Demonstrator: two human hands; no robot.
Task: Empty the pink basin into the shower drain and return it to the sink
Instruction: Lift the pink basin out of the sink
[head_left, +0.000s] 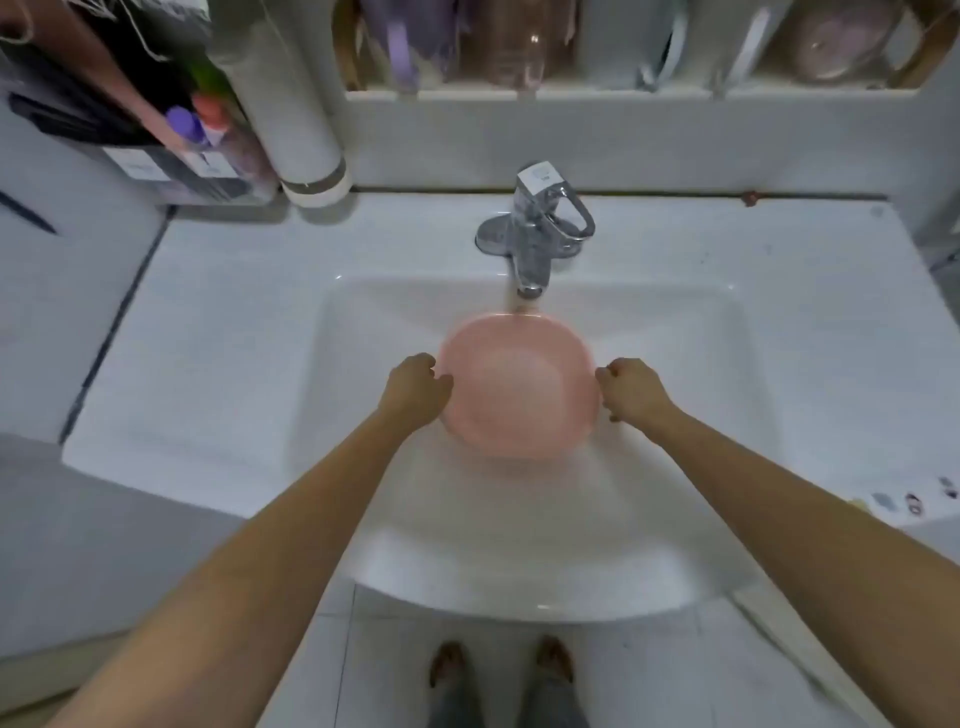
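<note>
- Pink basin (519, 382) sat inside the white sink (691, 353), a little behind the middle of the bowl, with its far rim just below the spout of the tap (532, 239).
- Looked round and shallow, open side up; slightly blurred, so cannot tell if any water was inside.
- Left hand (415, 387) gripped the left rim of the basin, fingers curled over the edge, thumb side toward the tap.
- Right hand (631, 387) was closed on the right rim, fingers bent and tucked at the edge; contact with the rim appeared, but the exact hold was partly hidden by the hand itself.
- Both bare forearms reached in from the near corners of the view and met the basin from opposite sides.
- Chrome tap stood on the back ledge of the sink, its loop handle turned to the right.
- Grey-white pipe (296, 114) rose at the back left corner, beside a dark rack with bottles (200, 127), one with a purple cap and one with an orange cap.
- Shelf (623, 93) ran along the wall above the tap, with blurred purple and clear items on it.
- Two feet (501, 662) were seen on the pale tiled floor (675, 675) under the front edge of the sink.
- Small stickers (911, 501) lay on the right near corner of the counter.
</note>
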